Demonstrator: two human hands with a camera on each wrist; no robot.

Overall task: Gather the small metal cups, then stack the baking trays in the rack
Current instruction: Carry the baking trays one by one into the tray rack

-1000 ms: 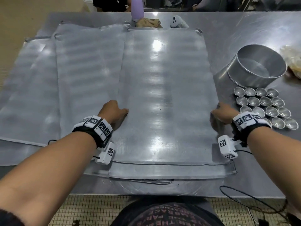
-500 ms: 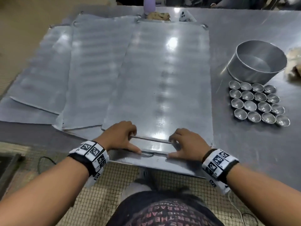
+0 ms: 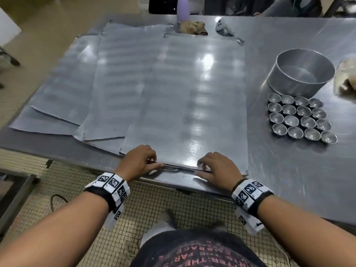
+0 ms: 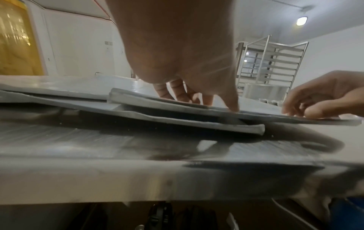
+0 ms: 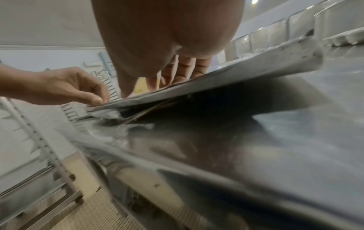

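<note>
Several flat baking trays lie overlapping on the steel table [image 3: 289, 180]. The top tray [image 3: 188, 105] lies nearest me. My left hand [image 3: 154, 160] and right hand [image 3: 202, 168] both pinch its near edge, fingers on top and thumbs at the rim. In the wrist views that edge [image 5: 197, 87] stands slightly lifted off the tray below [image 4: 177, 119]. The small metal cups [image 3: 300, 118] sit grouped in tight rows on the right. A tall rack [image 4: 271, 62] stands beyond the table.
A round metal tin [image 3: 302, 72] stands just behind the cups. At the far edge are a purple bottle [image 3: 182, 8], a crumpled cloth [image 3: 192, 27] and a white device [image 3: 221, 26]. A bag [image 3: 346, 78] lies at the far right.
Both hands left the top tray's left and right sides and came together at its near edge, where they now pinch it. In the last half second they hardly moved.
</note>
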